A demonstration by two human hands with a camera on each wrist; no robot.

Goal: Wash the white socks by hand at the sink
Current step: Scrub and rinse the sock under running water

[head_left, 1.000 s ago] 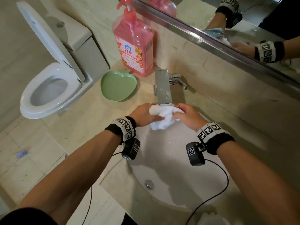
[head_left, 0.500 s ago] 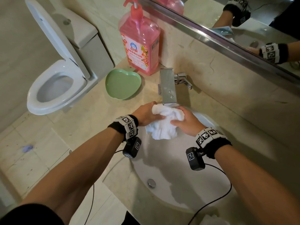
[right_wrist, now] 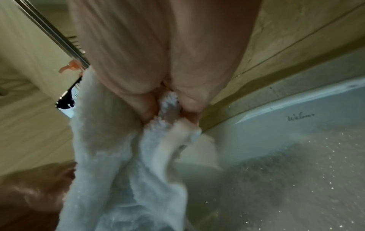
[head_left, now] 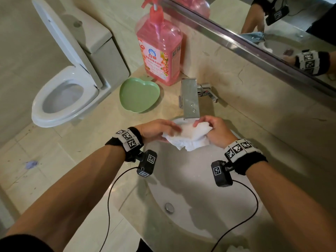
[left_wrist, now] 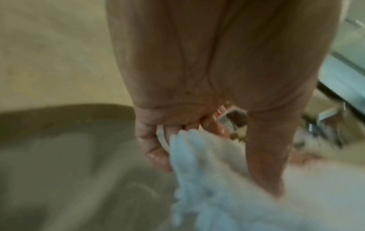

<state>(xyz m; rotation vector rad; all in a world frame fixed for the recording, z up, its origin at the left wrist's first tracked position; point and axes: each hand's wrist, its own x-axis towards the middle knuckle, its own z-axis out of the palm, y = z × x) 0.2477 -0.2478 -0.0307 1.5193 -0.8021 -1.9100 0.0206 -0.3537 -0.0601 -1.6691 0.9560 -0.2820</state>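
Socks (head_left: 189, 138) sit bunched between your two hands, a wad of white fluffy cloth held over the far end of the sink (head_left: 181, 179), just below the spout of the chrome faucet (head_left: 190, 99) at the centre of the head view. Your left hand (head_left: 157, 130) grips the left side of the wad: the left wrist view shows its fingers (left_wrist: 156, 150) curled round the white cloth (left_wrist: 207, 179), wet and shiny, with the thumb laid along the right of it. Your right hand (head_left: 215, 130) grips the right side; in the right wrist view the cloth (right_wrist: 126, 164) is pinched in the fold of that hand (right_wrist: 158, 62) and hangs down from it in loose folds toward the bottom of the frame. The loose end of the wad droops below both hands toward the basin, whose wall glistens with droplets (right_wrist: 296, 156). A metal drain (head_left: 169, 207) lies in the lower middle of the head view.

On the counter, left of the faucet, stands a green heart-shaped dish (head_left: 139, 95), and just behind it a pink pump bottle (head_left: 160, 51) against the wall. A mirror (head_left: 272, 24) fills the upper right, showing both your wrists. At the upper left stands a white toilet (head_left: 67, 91) with its lid raised. Each wrist wears a black band with checkered markers and a small black camera on a cable.
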